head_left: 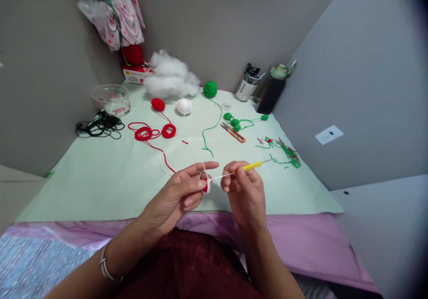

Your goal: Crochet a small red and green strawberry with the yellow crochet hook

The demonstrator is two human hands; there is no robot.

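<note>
Right now, both hands meet just below the middle of the frame. The left hand [175,193] pinches a small red-and-white piece of crochet [207,185] between thumb and fingers, its index finger stretched out to the right with white yarn [204,169] passing over it. The right hand [246,194] grips a hook [249,167] by its yellow handle, the thin metal shaft pointing left, its tip at the edge of the crochet. A bracelet [104,263] circles the left wrist.

Beyond the hands, on the pale cloth [110,178], a red ball [158,105] and a white ball [184,106] sit side by side at upper centre, with a green ball [210,89] to their right and a heap of white stuffing [172,76] behind. Two red rings [169,131] lie left of centre; black cord [100,125] is tangled at the left, just in front of a clear tub [123,98]. Right of centre are orange-handled snips [236,133], small green pieces [235,122] and, farther right, yarn scraps [293,156]. A cup [245,90] and a bottle [272,91] stand at upper right.
</note>
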